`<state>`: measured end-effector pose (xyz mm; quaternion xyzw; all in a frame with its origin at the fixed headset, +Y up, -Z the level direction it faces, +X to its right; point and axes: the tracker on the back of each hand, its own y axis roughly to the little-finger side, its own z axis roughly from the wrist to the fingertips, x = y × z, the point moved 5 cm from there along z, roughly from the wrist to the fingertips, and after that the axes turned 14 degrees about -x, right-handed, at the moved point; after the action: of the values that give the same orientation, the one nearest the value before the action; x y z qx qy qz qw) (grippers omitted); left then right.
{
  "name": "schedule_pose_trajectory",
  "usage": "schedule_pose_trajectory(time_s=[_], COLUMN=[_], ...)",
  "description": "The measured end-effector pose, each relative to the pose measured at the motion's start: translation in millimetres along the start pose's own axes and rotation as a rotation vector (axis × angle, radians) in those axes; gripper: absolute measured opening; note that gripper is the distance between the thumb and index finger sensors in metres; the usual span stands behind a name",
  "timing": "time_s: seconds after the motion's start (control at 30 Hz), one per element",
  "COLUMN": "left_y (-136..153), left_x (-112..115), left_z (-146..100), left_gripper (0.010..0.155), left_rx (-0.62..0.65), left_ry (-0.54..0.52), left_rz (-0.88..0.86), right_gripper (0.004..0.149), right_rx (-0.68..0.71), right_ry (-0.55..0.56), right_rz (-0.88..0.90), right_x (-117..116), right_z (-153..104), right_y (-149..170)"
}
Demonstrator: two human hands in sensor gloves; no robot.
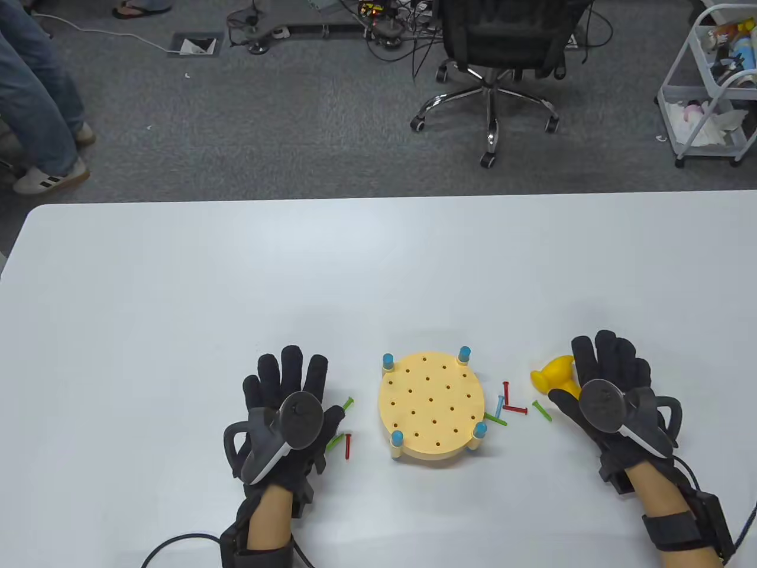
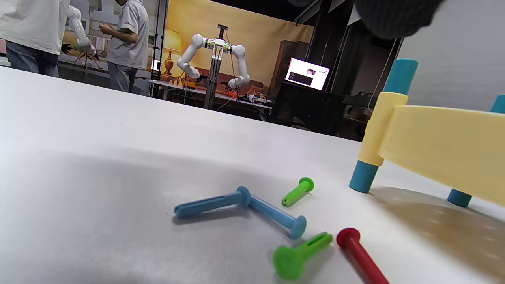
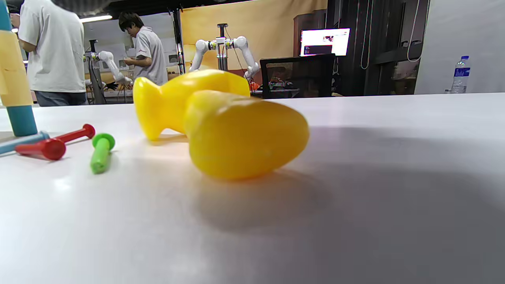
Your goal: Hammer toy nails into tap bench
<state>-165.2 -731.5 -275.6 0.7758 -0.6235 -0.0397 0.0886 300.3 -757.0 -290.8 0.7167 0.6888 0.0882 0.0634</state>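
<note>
I have both hands flat on the surface (image 1: 177, 284), fingers spread, gripping nothing. The bench (image 1: 430, 407) sits between them at the near middle, all its holes empty, so no nail is started yet.

My left hand (image 1: 284, 414) lies over a small scatter of nails, which is handy: the left wrist view shows two blue nails (image 2: 240, 207), two green ones (image 2: 298, 191) and a red nail (image 2: 359, 254) lying loose just left of the bench leg (image 2: 365, 175). I judge this hand is meant to pick and seat a nail.

My right hand (image 1: 615, 396) rests over the hammer (image 1: 556, 378), whose yellow head pokes out at the fingers' left side; in the right wrist view the hammer (image 3: 221, 122) lies on its side, handle toward me, ungripped. More nails (image 1: 511, 405) lie between it and the bench.

Far of the bench the surface runs wide, with room to lift and swing. The near edge is close behind my wrists, so I would work forward.
</note>
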Motion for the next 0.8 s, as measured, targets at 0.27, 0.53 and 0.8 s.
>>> schedule_pose_trajectory(time_s=[0.27, 0.53, 0.8], left_y=[-0.4, -3.1, -4.7], left_x=[0.0, 3.9, 4.5], left_z=[-0.1, 0.6, 0.0], left_gripper=[0.08, 0.08, 0.079], left_rx=[0.007, 0.016, 0.019], left_ry=[-0.005, 0.012, 0.02], left_rz=[-0.002, 0.013, 0.023], right_gripper=[0.092, 0.092, 0.092], right_rx=[0.008, -0.004, -0.006], right_ry=[0.012, 0.014, 0.013], right_rz=[-0.017, -0.009, -0.005], right_x=[-0.3, 2.3, 3.3], right_z=[-1.1, -1.8, -1.4], right_y=[-1.8, 1.9, 3.4])
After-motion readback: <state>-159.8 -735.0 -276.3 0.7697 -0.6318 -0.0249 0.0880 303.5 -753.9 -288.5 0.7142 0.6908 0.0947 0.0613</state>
